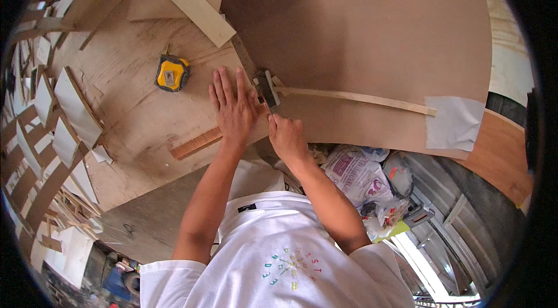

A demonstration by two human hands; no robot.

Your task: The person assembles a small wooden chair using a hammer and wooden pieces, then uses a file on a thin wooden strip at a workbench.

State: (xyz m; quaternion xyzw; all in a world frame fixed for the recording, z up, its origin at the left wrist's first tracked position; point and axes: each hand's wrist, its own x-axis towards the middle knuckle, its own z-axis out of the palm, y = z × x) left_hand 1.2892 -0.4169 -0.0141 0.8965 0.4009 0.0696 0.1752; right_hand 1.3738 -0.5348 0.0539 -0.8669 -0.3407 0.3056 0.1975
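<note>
My left hand (231,107) lies flat with fingers stretched out, pressing a reddish-brown wood strip (196,142) against the plywood board (133,128). Close beside it, my right hand (289,138) is closed in a fist near the strip's far end. Whatever the fist grips is too small and too hidden to name. Just beyond both hands lies a dark, bristly block with pale edges (267,88), perhaps a brush. A yellow and black tape measure (172,73) rests to the left of my left hand.
A long pale batten (186,0) lies across the board at the top. To the right, a thin wooden stick (360,97) reaches a white cloth (453,122) on a brown sheet (378,35). White offcuts (78,107) crowd the left. A printed sack (357,174) sits below the edge.
</note>
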